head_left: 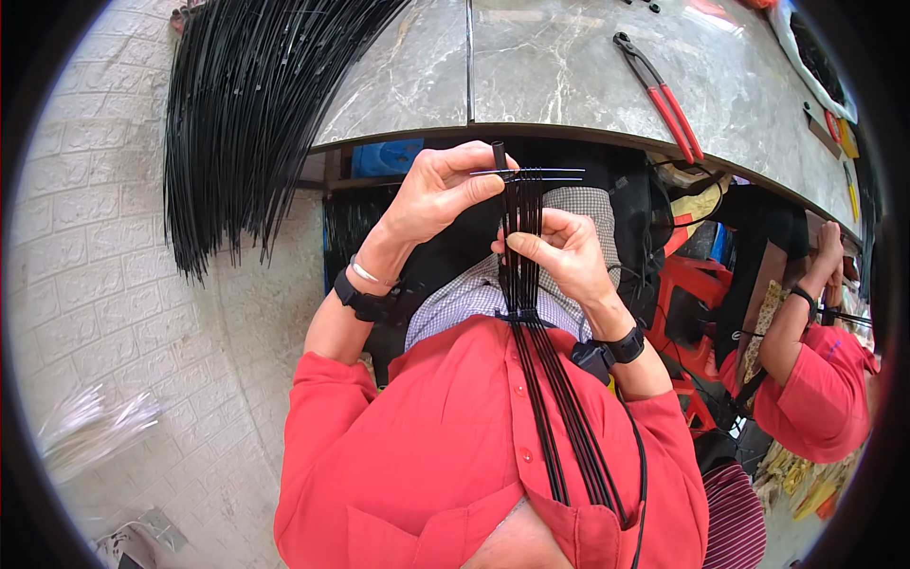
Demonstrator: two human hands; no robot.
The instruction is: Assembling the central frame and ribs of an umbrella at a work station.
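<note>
Long thin black strands (524,275) run from above my lap down over my red shirt, side by side. A dark band (517,316) crosses them near my waist. At their far end, two thin cross strands (567,178) lie crosswise, next to the upright end of a black rod (499,155). My left hand (444,190) pinches the cross strands at the rod, thumb against fingers. Lower down, my right hand (565,254) is closed on the lengthwise strands, thumb in front and fingers partly hidden behind them.
A grey marble-patterned table (398,90) lies ahead, with a large bundle of black strands (251,123) hanging over its left side. Red-handled pliers (664,100) rest near its edge. At right, a co-worker in a red shirt (815,394) sits by a red stool (687,294).
</note>
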